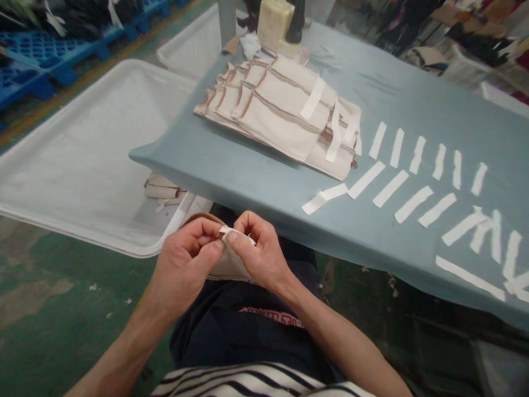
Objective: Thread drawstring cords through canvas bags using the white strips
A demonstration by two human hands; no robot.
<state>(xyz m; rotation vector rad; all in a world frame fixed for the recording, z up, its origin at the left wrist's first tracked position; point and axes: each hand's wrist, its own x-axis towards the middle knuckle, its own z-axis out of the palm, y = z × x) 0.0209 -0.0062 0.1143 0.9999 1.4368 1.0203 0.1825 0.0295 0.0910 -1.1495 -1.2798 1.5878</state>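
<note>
My left hand (188, 253) is closed in a pinch on the edge of a cream fabric piece with brown trim (227, 267), held over my lap. Beside it, my right hand (264, 251) is closed too, its thumb pressing a short white strip (243, 236) against that same edge. Both sets of fingertips almost meet there, and they partly hide the fold. On the table ahead lies a stack of cream fabric pieces with brown edges (285, 110), with a few white strips draped over its right end.
Several white strips (366, 179) lie in rows on the blue-green covered table (264, 182). To the left stands a large white bin (95, 127) with a folded cream piece (161, 186) inside. A yellowish container (275, 25) stands at the table's far end. Blue pallets (37, 60) lie beyond the bin.
</note>
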